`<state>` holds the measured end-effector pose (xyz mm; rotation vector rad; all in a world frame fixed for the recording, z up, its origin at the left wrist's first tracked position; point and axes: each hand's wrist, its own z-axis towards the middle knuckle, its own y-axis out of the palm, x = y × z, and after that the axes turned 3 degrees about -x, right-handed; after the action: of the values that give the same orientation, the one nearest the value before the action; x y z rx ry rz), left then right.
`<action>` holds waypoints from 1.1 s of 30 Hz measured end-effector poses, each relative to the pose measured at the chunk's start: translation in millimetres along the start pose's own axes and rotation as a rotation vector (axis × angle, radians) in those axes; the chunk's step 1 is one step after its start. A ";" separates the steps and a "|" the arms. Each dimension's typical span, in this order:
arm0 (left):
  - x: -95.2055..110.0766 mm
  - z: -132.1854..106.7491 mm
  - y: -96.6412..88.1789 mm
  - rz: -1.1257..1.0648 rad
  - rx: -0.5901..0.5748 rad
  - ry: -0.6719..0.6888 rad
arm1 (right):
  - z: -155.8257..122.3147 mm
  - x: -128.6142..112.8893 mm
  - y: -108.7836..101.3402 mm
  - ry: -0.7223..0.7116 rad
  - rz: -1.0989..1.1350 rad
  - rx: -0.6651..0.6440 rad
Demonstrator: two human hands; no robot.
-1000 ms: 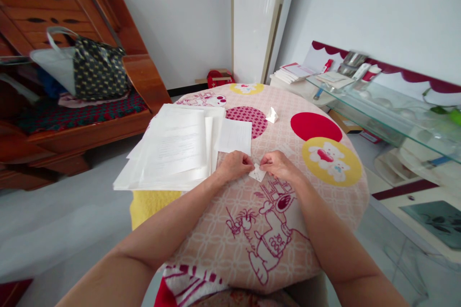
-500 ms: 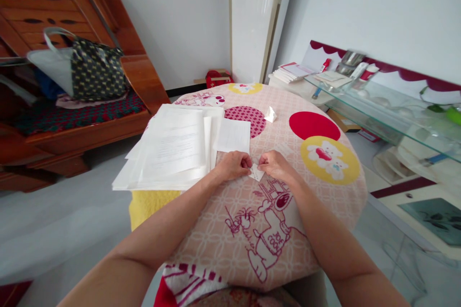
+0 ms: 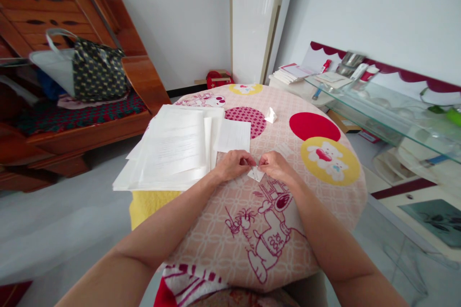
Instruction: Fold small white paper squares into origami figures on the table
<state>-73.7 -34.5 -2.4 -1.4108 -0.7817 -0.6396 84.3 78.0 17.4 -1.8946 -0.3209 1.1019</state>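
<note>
A small folded piece of white paper (image 3: 255, 174) with faint print lies low over the tablecloth (image 3: 223, 225) between my two hands. My left hand (image 3: 235, 164) has its fingers pinched at the paper's upper left edge. From the other side my right hand (image 3: 274, 165) pinches its upper right part, the fingertips of both hands close together. Just beyond my left hand is a printed sheet (image 3: 233, 135), partly over a stack of papers (image 3: 173, 146). Farther back stands a small folded white paper shape (image 3: 270, 115).
A glass-topped shelf unit (image 3: 382, 105) with cups and papers stands close on the right. To the left is a wooden bench (image 3: 133, 79) with a patterned bag (image 3: 97, 69). A tall white air conditioner (image 3: 252, 29) and a red bag (image 3: 218, 79) are behind the table.
My left fingers have shifted slightly right along the paper's top edge, nearer the right fingertips. The right hand has hardly moved.
</note>
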 end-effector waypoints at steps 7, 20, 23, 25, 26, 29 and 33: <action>0.7 2.1 7.0 0.112 -0.062 0.114 | -1.4 4.1 -2.7 0.037 0.137 -0.070; 11.3 -1.1 13.4 0.257 -0.026 0.088 | -1.9 18.7 -15.5 0.159 0.312 -0.184; 11.5 -0.2 12.9 0.283 -0.050 0.091 | -2.4 20.4 -17.0 0.152 0.348 -0.217; 10.8 0.5 11.4 0.259 -0.039 0.053 | -2.3 22.3 -17.1 0.129 0.371 -0.248; 10.5 0.7 10.4 0.232 -0.026 0.023 | -2.0 23.2 -16.7 0.115 0.388 -0.261; 9.7 1.2 6.5 0.132 0.018 -0.054 | -0.4 24.8 -14.1 0.071 0.461 -0.269; 7.3 2.0 1.9 -0.005 0.038 -0.065 | 1.5 23.1 -10.0 -0.011 0.547 -0.255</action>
<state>-68.0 -31.9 2.2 -1.4012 -0.8450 -0.5827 98.2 98.3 12.1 -2.2777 0.0665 1.4829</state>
